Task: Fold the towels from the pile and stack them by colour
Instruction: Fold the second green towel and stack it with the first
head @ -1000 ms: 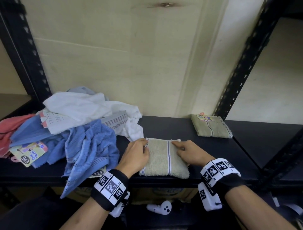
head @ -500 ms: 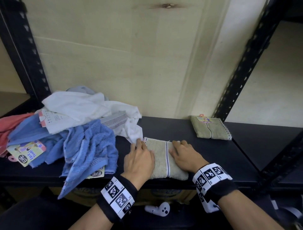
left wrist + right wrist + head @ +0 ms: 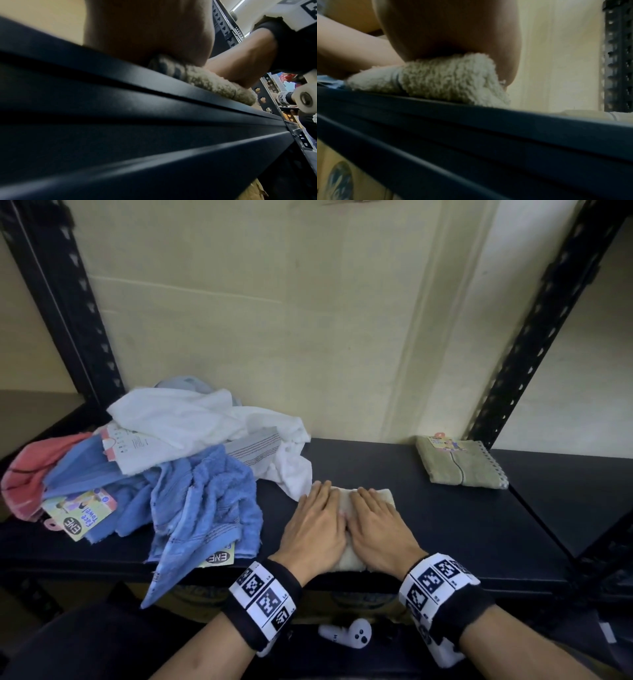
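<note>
Beige terry towel (image 3: 383, 495), folded, under both palms at shelf (image 3: 445, 529) front edge | left hand (image 3: 315, 529), right hand (image 3: 380, 525) flat, fingers spread, pressing | soft, light, likely springs open; lift by pinching both side edges

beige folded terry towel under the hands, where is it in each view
Head: the beige folded terry towel lies low at centre on the shelf, mostly covered by both flat hands.
Left wrist: right of centre, squashed on the shelf edge under the palm.
Right wrist: centre, bulging under the palm.
Shared landmark: the dark metal shelf front edge.
</note>
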